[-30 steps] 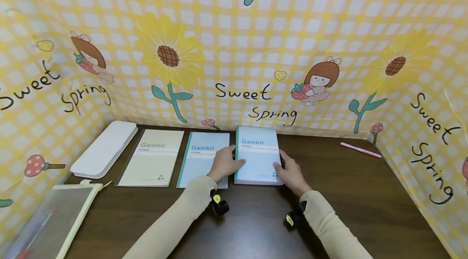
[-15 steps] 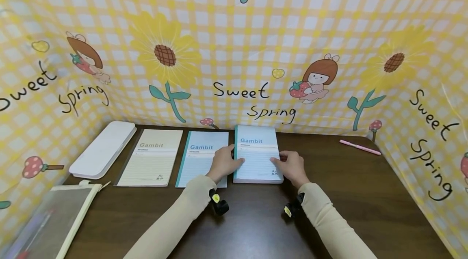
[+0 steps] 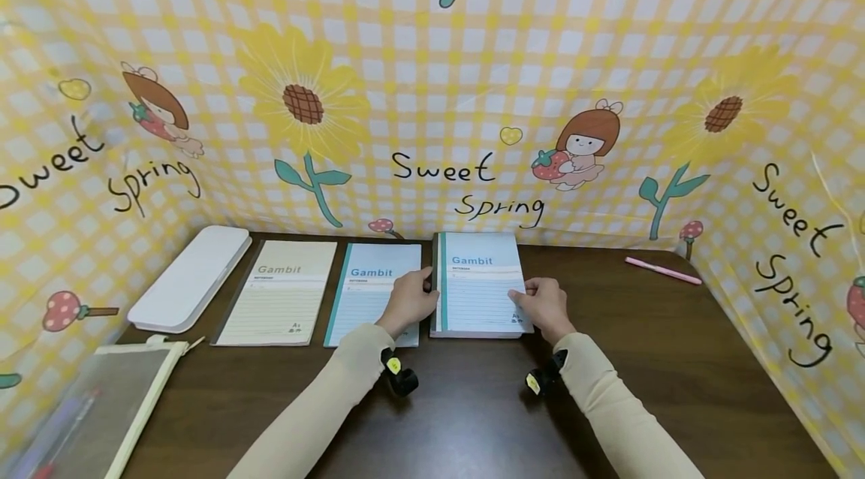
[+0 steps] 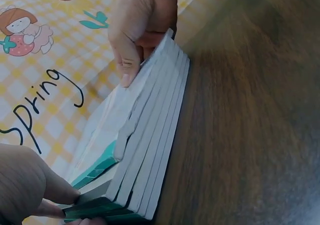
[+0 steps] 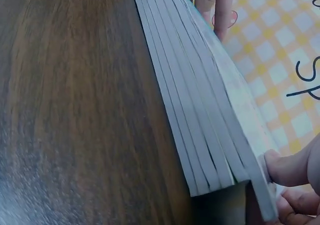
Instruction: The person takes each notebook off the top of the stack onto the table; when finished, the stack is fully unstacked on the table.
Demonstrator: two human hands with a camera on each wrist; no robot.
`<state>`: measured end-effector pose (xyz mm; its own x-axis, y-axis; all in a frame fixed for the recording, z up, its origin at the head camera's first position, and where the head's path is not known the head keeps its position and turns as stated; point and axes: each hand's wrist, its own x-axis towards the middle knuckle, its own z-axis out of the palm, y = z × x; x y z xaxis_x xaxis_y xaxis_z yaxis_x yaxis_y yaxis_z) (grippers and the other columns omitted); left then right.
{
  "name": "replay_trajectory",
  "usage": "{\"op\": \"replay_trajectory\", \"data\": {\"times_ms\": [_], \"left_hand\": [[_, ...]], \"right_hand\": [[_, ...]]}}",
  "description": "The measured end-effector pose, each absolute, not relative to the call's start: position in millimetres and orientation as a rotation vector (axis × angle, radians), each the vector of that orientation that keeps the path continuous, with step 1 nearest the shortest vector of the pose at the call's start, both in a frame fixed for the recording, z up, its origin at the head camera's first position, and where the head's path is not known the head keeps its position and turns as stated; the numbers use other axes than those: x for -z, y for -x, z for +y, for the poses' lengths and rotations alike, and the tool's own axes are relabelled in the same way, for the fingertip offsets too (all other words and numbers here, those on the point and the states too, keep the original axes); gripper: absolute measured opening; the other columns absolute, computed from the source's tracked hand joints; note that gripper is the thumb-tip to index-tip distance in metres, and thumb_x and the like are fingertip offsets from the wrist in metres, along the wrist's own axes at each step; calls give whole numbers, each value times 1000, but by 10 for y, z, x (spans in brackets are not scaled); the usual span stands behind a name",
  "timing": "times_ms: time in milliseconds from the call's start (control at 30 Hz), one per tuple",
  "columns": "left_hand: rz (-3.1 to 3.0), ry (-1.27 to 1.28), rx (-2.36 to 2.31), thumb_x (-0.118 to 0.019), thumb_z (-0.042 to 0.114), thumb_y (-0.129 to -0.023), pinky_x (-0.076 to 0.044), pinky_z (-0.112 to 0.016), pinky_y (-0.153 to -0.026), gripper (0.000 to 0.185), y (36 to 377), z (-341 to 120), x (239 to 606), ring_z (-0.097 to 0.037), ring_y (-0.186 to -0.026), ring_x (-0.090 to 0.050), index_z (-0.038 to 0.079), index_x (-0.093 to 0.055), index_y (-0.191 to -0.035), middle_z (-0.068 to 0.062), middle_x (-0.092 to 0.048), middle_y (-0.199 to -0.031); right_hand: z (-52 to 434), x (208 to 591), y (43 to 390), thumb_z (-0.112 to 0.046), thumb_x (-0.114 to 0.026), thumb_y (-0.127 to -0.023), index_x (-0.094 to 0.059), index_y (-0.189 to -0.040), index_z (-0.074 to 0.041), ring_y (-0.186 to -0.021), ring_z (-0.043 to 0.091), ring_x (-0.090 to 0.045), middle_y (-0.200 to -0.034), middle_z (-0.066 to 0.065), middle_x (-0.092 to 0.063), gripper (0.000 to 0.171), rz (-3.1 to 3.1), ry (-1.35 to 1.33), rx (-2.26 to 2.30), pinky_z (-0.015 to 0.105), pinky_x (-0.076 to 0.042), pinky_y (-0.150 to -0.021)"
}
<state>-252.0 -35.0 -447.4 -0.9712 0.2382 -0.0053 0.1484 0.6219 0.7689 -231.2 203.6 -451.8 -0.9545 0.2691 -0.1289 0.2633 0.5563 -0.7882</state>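
1. Right hand [image 3: 547,306] now pinches the top notebook [image 3: 478,280] at its right edge, where I earlier saw it resting flatter on the cover.
2. Left hand [image 3: 408,301] still grips the stack [image 4: 150,155] at the spine.
3. Top notebook has slid right, off the stack's left edge, at the table's [image 3: 473,419] back.

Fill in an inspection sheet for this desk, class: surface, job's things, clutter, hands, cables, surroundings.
Surface: dark wood table.
Job's things: stack of Gambit notebooks, top cover shifted right and raised.
Clutter: two single notebooks, white case, mesh pouch, pink pen.
Hands: left hand grips the stack's spine edge; right hand pinches the top notebook's edge.
Cables: nothing seen.
Surroundings: yellow checked backdrop printed Sweet Spring.
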Motion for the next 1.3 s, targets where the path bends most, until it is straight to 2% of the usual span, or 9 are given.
{"op": "replay_trajectory", "data": {"times_ms": [33, 167, 267, 433, 767, 867, 967, 1100, 1300], "left_hand": [[2727, -331, -1289, -57, 8, -93, -34, -25, -50, 51, 2523, -338, 4479, -11, -47, -35, -5, -44, -141, -13, -63, -87], [2694, -311, -1327, -55, 7, -92, -30, -25, -44, 52, 2536, -316, 4507, -10, -41, -27, -4, -43, -142, -4, -52, -64], [2705, -292, -1328, -55, 5, -91, -27, -25, -42, 52, 2546, -320, 4516, -10, -41, -25, -3, -44, -141, 0, -42, -55], [2761, -298, -1299, -56, 5, -90, -27, -25, -44, 52, 2565, -350, 4504, -11, -43, -27, -5, -46, -140, -1, -45, -60], [2713, -271, -1303, -56, 6, -92, -24, -25, -44, 53, 2555, -338, 4503, -11, -42, -20, -2, -43, -142, 3, -33, -51], [2705, -273, -1310, -56, 6, -91, -23, -25, -43, 53, 2548, -338, 4508, -11, -41, -19, -2, -43, -142, 3, -32, -50], [2694, -274, -1313, -55, 6, -92, -24, -25, -42, 53, 2542, -340, 4510, -11, -41, -20, -1, -43, -143, 3, -32, -50], [2681, -269, -1311, -55, 7, -92, -25, -25, -42, 53, 2542, -329, 4526, -10, -41, -22, 0, -42, -144, 3, -35, -52], [2702, -268, -1307, -55, 6, -92, -26, -25, -42, 53, 2548, -338, 4517, -10, -41, -22, -1, -43, -143, 2, -37, -53]], "right_hand": [[2053, 4513, 2309, -19, -69, -89, -68, -104, 2, -82, 21, -58, -91, 11, -65, 27, -2753, 492, -1415, 29, -47, -66], [2135, 4469, 2263, -18, -66, -91, -63, -118, 4, -84, 18, -58, -101, 12, -64, 35, -2635, 578, -1662, 27, -47, -69], [2256, 4411, 2198, -14, -64, -92, -57, -126, 7, -76, 12, -62, -96, 8, -68, 40, -2478, 615, -1932, 25, -50, -66], [2629, 4249, 1998, -12, -61, -94, -49, -129, 12, -66, 6, -65, -75, -7, -68, 44, -2350, 527, -2158, 25, -53, -61], [3394, 4118, 1735, -20, -57, -98, -36, -140, 13, -70, 3, -65, -76, -14, -65, 57, -2520, 599, -1951, 25, -54, -63], [3411, 4218, 1769, -21, -57, -97, -38, -139, 13, -69, 3, -64, -77, -11, -66, 57, -2572, 635, -1887, 25, -54, -63], [3362, 4334, 1818, -23, -59, -96, -43, -136, 14, -74, 7, -63, -89, 2, -68, 56, -2642, 643, -1732, 25, -52, -65], [3312, 4459, 1842, -27, -63, -94, -56, -126, 12, -88, 26, -63, -109, 25, -66, 51, -2799, 586, -1304, 33, -52, -70], [3208, 4508, 1839, -30, -67, -89, -66, -100, 3, -79, 33, -60, -101, 24, -63, 34, -2895, 500, -785, 40, -46, -59]]}}
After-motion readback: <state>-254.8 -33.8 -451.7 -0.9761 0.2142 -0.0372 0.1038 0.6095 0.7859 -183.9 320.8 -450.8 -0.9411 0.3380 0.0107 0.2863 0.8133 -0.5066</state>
